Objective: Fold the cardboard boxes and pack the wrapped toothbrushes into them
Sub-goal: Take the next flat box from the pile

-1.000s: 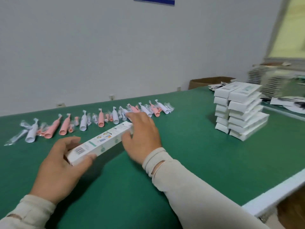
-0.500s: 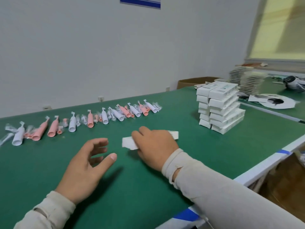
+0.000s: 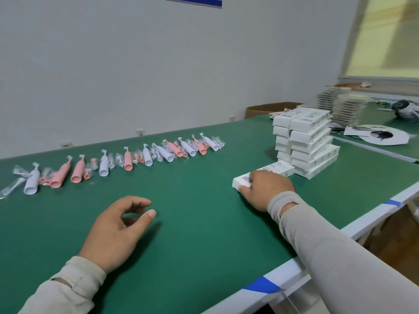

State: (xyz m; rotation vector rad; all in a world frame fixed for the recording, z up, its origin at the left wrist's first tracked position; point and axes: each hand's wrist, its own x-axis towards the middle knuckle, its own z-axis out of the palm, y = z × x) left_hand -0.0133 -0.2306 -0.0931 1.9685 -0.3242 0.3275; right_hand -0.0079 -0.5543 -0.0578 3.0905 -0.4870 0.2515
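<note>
A long white cardboard box [image 3: 275, 169] with a barcode lies on the green table [image 3: 192, 223], its far end touching the stack of white boxes [image 3: 305, 141]. My right hand [image 3: 265, 189] lies on top of the box's near end, fingers curled round its edge. My left hand [image 3: 118, 230] hovers over the table at the lower left, fingers loosely curled, holding nothing. A row of wrapped pink and white toothbrushes [image 3: 127, 159] stretches along the table's far side.
A brown carton [image 3: 265, 108] stands behind the table at the wall. On the adjoining table at the right are stacks of flat packaging [image 3: 340, 107] and printed sheets [image 3: 381, 135]. The table's white front edge [image 3: 374, 214] with blue tape runs at the right.
My left hand has let go of the box. My right hand has slid the box to the right across the table up to the stack of boxes.
</note>
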